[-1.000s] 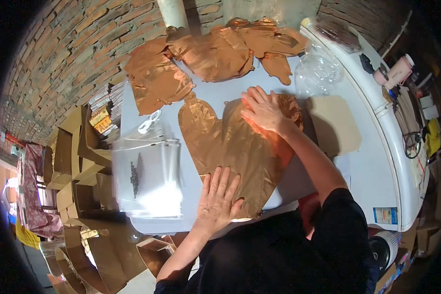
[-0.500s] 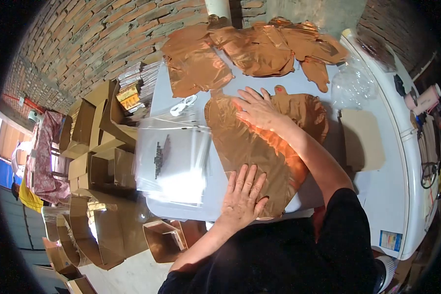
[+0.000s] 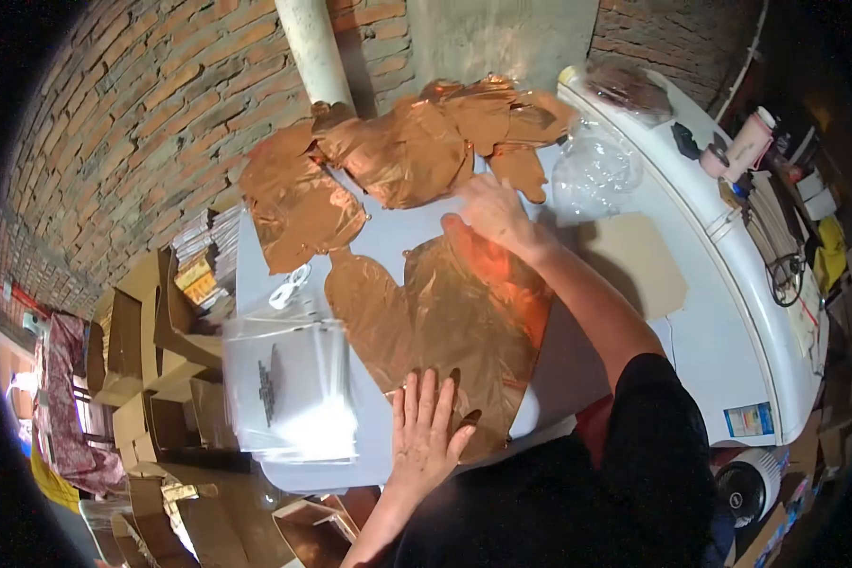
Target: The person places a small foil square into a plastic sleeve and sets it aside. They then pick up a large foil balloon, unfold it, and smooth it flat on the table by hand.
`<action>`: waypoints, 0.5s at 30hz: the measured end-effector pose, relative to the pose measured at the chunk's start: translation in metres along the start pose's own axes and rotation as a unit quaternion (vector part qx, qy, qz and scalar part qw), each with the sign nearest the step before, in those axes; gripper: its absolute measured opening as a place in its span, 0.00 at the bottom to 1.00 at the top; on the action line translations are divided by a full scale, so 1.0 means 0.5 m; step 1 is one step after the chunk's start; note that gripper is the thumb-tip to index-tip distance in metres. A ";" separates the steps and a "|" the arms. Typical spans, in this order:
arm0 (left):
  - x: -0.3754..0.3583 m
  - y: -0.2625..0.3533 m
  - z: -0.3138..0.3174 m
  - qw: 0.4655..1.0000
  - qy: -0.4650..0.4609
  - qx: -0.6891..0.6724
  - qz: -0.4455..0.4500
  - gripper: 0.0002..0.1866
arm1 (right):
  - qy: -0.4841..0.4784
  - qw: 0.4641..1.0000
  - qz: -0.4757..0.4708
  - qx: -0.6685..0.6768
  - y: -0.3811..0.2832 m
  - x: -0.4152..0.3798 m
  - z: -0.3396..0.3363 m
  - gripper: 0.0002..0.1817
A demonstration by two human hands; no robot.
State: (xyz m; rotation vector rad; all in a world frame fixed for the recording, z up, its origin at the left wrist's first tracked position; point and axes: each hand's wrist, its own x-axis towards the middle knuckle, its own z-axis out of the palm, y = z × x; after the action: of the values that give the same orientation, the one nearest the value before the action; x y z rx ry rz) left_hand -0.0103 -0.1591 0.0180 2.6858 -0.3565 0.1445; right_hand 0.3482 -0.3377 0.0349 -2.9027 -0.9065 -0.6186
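Observation:
A flattened copper-coloured foil balloon, heart-like in outline, lies on the white table in front of me. My left hand rests flat on its lower end, fingers stretched out. At its upper right edge, my right hand is closed, the fingers curled on the foil; their tips are partly hidden. The right side of the foil is creased and shines orange. More copper foil balloons lie overlapping in a pile along the far edge, just beyond my right hand.
Left on the table are clear plastic bags and a white looped item. Clear crumpled plastic and a cardboard sheet lie right. Open cardboard boxes stand left; a white appliance borders the right.
My right hand has gone from lying spread on the balloon to curling at its upper right edge, and the balloon's right side has drawn inward. My left hand stays flat. The view has shifted.

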 end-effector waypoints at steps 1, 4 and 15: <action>0.001 0.001 -0.001 1.000 0.003 -0.002 0.001 0.39 | -0.021 0.999 0.037 -0.026 0.035 0.010 0.002 0.14; 0.003 0.005 -0.005 1.000 0.013 -0.004 -0.001 0.38 | 0.021 0.993 0.097 -0.064 0.120 0.039 0.020 0.11; 0.007 0.000 -0.010 0.997 0.045 -0.057 -0.003 0.38 | -0.016 0.978 0.181 -0.102 0.216 0.111 0.074 0.10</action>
State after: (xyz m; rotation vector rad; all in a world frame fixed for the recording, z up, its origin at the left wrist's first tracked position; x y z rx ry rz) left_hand -0.0070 -0.1581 0.0230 2.5584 -0.3194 0.2369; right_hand 0.4630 -0.3917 0.0311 -3.1460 -0.3125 -0.6675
